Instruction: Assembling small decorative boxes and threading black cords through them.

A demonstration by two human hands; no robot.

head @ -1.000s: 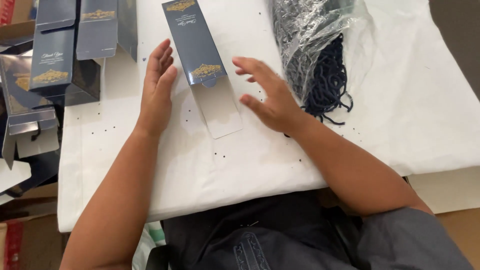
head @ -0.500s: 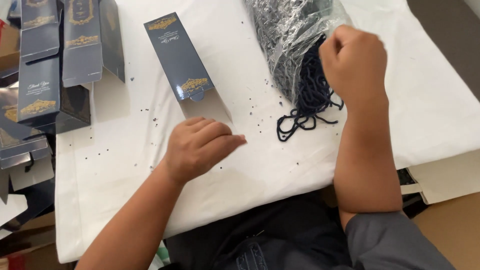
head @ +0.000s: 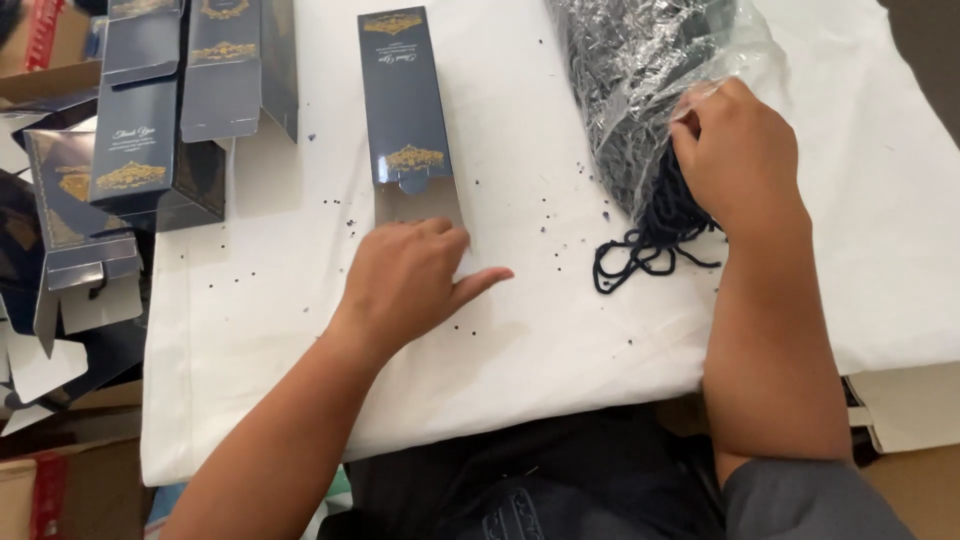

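Left hand (head: 410,285) flat, fingers loosely curled, pinning box (head: 405,100) flap below it; right hand (head: 735,160) fingers pinching cords (head: 650,250) right of box.

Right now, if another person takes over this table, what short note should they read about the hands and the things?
Left hand rests on the white cloth, covering the pale flap end of the flat dark blue box.
Right hand grips the clear plastic bag of dark cords; some cords spill out.
More blue boxes lie stacked at far left.
No cord is on the flat box yet.
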